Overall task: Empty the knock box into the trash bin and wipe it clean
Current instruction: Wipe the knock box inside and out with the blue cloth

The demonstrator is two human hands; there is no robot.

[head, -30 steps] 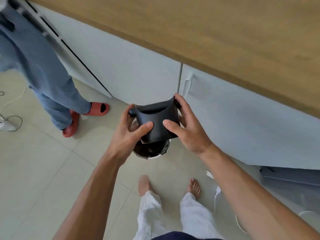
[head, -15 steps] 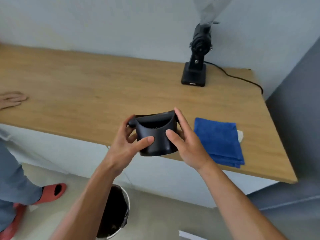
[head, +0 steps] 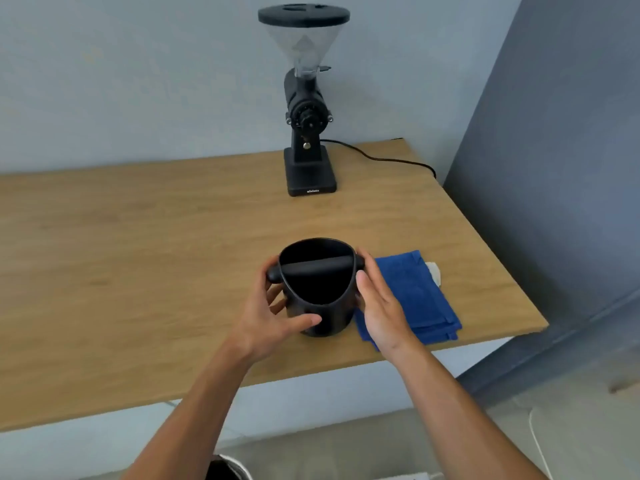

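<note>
Two hands, left [head: 268, 315] and right [head: 382, 311], clasp one knock box [head: 317, 289] (upright) beside one cloth [head: 419, 299]

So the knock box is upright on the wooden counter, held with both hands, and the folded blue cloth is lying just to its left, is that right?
Not quite: the head view shows the folded blue cloth lying to the right of the knock box, partly under the right hand. The rest holds: the box is upright on the wooden counter, held by the left hand and the right.
</note>
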